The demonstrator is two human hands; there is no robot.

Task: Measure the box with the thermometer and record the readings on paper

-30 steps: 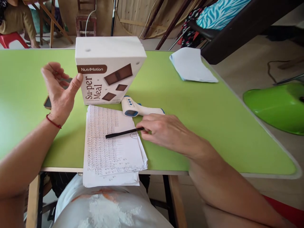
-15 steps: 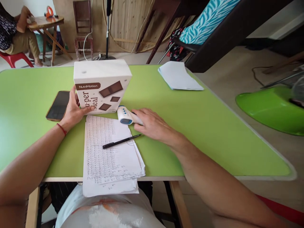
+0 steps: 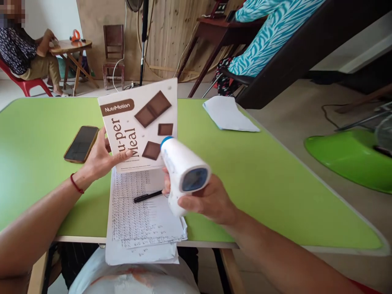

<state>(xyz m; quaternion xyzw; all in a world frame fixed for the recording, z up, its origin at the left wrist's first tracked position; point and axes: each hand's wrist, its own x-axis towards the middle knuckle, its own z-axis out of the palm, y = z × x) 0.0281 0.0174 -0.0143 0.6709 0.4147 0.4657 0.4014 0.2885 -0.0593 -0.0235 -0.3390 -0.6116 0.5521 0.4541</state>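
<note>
Left hand is gripping the box around eight o'clock, likely steadying it, while right hand is clasping the thermometer gun, apparently aiming toward eleven.

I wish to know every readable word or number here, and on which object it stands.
"NutriMotion": brown label on the white rectangular cardboard box.
"u-per Meal": same box; its start is covered by the left hand.
Box's bottom print: too small to read.
Handwriting on the white paper sheets: too small to read.
White-and-blue plastic handheld thermometer: nothing legible.
</note>
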